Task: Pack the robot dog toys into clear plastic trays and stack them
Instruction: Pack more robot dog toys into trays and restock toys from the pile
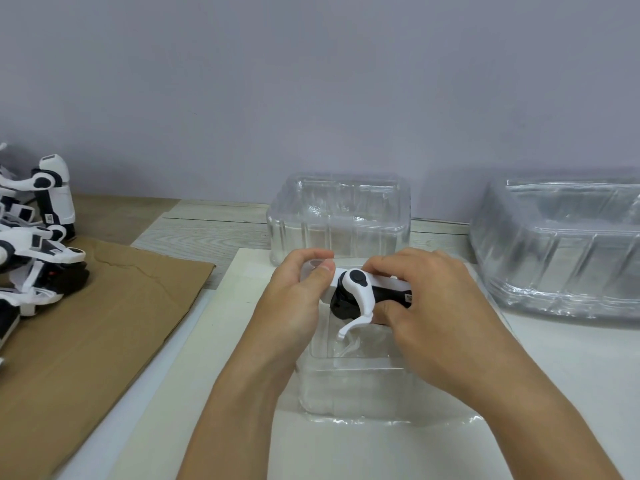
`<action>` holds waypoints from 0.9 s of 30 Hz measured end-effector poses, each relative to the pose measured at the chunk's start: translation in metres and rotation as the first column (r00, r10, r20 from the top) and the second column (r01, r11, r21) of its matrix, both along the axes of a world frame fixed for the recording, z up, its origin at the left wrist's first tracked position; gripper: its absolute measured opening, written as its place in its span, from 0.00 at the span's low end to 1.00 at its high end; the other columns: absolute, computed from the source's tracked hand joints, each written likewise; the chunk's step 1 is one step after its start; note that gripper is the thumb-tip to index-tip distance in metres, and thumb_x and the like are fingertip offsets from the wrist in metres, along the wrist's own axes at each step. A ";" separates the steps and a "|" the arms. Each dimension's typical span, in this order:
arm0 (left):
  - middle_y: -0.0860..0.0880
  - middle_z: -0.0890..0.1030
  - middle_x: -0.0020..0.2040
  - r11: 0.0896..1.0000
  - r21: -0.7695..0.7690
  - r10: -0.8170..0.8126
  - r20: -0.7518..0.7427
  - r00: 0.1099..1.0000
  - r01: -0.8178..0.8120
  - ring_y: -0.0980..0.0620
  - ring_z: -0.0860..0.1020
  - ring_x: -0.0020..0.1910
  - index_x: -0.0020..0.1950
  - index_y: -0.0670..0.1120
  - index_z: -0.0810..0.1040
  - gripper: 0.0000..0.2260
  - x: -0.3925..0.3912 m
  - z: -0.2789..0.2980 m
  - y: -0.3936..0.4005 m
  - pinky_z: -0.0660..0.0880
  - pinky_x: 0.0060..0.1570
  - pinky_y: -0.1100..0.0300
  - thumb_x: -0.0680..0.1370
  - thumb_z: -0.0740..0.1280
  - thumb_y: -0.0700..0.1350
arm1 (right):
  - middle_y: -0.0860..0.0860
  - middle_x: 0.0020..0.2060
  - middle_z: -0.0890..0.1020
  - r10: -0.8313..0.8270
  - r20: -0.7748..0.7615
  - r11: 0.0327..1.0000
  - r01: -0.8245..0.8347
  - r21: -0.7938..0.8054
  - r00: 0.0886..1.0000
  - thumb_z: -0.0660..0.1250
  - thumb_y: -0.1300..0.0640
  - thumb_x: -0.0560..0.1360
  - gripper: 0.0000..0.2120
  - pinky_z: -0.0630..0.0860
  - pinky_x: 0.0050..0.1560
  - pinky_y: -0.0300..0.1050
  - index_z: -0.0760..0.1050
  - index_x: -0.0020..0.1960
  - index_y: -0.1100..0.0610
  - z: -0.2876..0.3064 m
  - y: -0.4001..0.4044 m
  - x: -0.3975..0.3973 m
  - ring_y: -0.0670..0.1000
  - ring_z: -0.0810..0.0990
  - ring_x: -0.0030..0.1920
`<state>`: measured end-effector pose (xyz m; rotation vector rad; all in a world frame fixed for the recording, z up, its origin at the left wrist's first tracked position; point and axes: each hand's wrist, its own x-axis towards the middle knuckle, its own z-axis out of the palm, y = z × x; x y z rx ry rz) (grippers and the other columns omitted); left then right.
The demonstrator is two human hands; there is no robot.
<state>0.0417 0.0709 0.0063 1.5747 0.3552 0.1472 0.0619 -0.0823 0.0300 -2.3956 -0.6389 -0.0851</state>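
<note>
Left hand [294, 299] and right hand [433, 306] are gripping a white-and-black plastic robot dog toy [360, 292] over a clear plastic tray [353, 386]. More clear trays [339, 216] are sitting at twelve and two o'clock; a heap of toy dogs [34, 237] is lying at nine on brown cardboard [104, 334].

Small packing workbench, bare grey wall [311, 81], cardboard sheet [104, 323], heaped robot dog toys [34, 237], stacked clear trays [561, 244]

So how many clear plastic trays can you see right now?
3: one tray under the hands, one behind it by the wall, one stack at right that may hold several nested.
</note>
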 end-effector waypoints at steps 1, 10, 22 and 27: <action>0.49 0.81 0.61 1.000 0.001 -0.001 0.001 1.000 0.001 0.44 0.78 0.63 0.48 0.62 0.82 0.09 0.000 0.000 0.000 0.71 0.67 0.40 0.70 0.66 0.56 | 0.42 0.38 0.76 -0.002 0.000 1.000 0.002 -0.003 1.000 0.69 0.62 0.73 0.10 0.63 0.44 0.37 0.78 0.43 0.47 0.000 0.000 0.000 0.46 0.68 0.46; 0.52 0.81 0.59 0.999 0.041 0.005 -0.003 1.000 -0.005 0.49 0.80 0.60 0.50 0.59 0.82 0.09 0.000 -0.008 0.004 0.73 0.66 0.44 0.82 0.65 0.46 | 0.43 0.39 0.76 -0.022 0.011 1.000 0.023 -0.016 1.000 0.70 0.62 0.73 0.08 0.67 0.46 0.43 0.78 0.42 0.48 -0.001 0.002 -0.001 0.47 0.68 0.46; 0.56 0.83 0.53 0.997 0.076 0.024 -0.021 0.999 -0.023 0.59 0.81 0.53 0.54 0.56 0.80 0.14 0.001 -0.006 0.002 0.74 0.50 0.65 0.81 0.64 0.37 | 0.44 0.40 0.76 -0.046 0.012 0.996 0.047 -0.076 0.999 0.70 0.60 0.73 0.06 0.70 0.45 0.43 0.78 0.42 0.49 -0.004 0.005 -0.002 0.47 0.66 0.46; 0.56 0.85 0.46 0.998 -0.051 0.040 -0.040 0.998 -0.042 0.56 0.84 0.47 0.52 0.53 0.82 0.16 0.000 -0.004 0.002 0.79 0.48 0.57 0.77 0.64 0.33 | 0.43 0.40 0.76 -0.035 0.003 0.997 0.035 -0.066 0.999 0.69 0.61 0.72 0.08 0.68 0.44 0.40 0.78 0.42 0.48 -0.002 0.005 -0.002 0.45 0.65 0.46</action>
